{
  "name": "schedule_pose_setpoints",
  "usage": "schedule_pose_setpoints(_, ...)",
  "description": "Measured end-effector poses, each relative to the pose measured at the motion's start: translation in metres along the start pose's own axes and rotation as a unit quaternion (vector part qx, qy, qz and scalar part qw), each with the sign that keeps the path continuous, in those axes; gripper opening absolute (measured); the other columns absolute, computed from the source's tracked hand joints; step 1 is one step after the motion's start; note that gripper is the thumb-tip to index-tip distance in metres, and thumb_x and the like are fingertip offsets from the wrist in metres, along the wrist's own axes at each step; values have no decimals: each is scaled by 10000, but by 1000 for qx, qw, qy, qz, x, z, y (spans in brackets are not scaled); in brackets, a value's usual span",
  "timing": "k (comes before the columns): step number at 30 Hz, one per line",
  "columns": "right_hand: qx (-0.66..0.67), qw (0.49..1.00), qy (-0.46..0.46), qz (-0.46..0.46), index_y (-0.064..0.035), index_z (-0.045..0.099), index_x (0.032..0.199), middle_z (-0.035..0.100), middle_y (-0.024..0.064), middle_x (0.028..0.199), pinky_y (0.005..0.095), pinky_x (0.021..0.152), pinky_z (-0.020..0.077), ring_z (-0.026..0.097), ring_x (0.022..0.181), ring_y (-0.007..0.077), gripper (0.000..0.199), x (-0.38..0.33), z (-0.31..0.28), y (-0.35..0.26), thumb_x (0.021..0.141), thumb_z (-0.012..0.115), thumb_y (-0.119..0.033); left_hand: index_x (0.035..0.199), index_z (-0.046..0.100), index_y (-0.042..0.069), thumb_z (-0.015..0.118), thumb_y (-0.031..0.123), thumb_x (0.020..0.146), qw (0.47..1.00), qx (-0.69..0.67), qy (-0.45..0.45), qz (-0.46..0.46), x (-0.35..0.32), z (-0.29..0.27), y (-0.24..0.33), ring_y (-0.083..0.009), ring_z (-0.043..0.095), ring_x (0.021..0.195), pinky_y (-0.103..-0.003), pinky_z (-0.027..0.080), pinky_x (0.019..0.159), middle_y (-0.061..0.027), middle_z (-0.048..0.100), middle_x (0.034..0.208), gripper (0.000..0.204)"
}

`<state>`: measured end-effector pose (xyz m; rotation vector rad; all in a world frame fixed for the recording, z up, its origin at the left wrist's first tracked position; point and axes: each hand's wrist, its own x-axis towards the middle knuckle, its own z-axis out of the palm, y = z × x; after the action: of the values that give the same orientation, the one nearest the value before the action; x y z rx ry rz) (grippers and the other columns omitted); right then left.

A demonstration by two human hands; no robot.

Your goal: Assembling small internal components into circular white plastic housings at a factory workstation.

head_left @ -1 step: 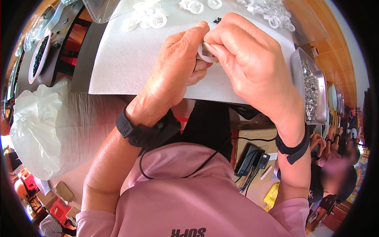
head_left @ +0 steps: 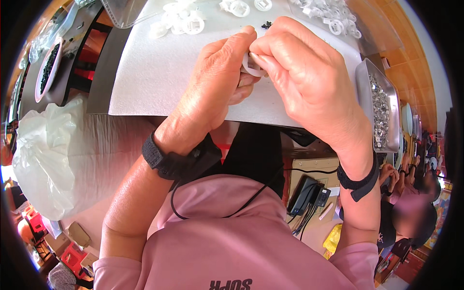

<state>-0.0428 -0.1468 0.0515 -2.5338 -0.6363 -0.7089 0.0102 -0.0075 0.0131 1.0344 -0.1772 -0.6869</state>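
Observation:
Above the near part of a white foam sheet (head_left: 150, 77), my left hand (head_left: 212, 72) is closed round a small white round plastic part (head_left: 251, 67). Its thumb and fingers grip the part's left side. My right hand (head_left: 304, 72) is closed in a pinch, its fingertips against the part's upper right edge. Whatever may be between those fingertips is hidden. Just beyond the right hand lies a little cluster of black pieces (head_left: 266, 24). More white plastic parts (head_left: 186, 21) are heaped at the far left of the sheet, and others (head_left: 333, 19) at the far right.
At the right stands a metal tray (head_left: 394, 116) of small metal pieces. A pale dish (head_left: 38, 89) with black bits is at the far left, above a white plastic bag (head_left: 46, 159). Black adapters (head_left: 307, 195) with cables lie below. A co-worker (head_left: 411, 212) sits to the right.

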Motion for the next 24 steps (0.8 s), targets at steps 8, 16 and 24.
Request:
schedule_pose_setpoints(8, 143, 988, 1, 54, 1, 565, 878, 516, 11, 764, 221, 577, 393, 484, 648, 96, 63, -2, 3, 8, 859, 592, 55, 799, 525, 59, 485, 372, 970, 1000, 17, 1, 2, -1, 2, -1, -19, 260, 496, -198, 198, 430, 60, 362, 609, 359)
schedule_pose_setpoints(16, 314, 926, -49, 202, -45, 569, 868, 488, -66, 729, 168, 538, 351, 429, 617, 14, 71, -4, 0, 12, 917, 609, -78, 821, 548, 51, 473, 371, 973, 998, 53, -4, 14, -4, 3, -2, -19, 263, 499, -208, 206, 435, 60, 369, 610, 362)
schedule_pose_setpoints(24, 366, 884, -69, 282, -58, 589, 853, 507, -73, 712, 173, 502, 337, 433, 589, 6, 87, -5, -1, 11, 912, 626, -111, 923, 532, 31, 469, 316, 980, 998, 53, 35, 2, -2, 9, -1, -46, 249, 435, -211, 184, 399, 16, 377, 602, 298)
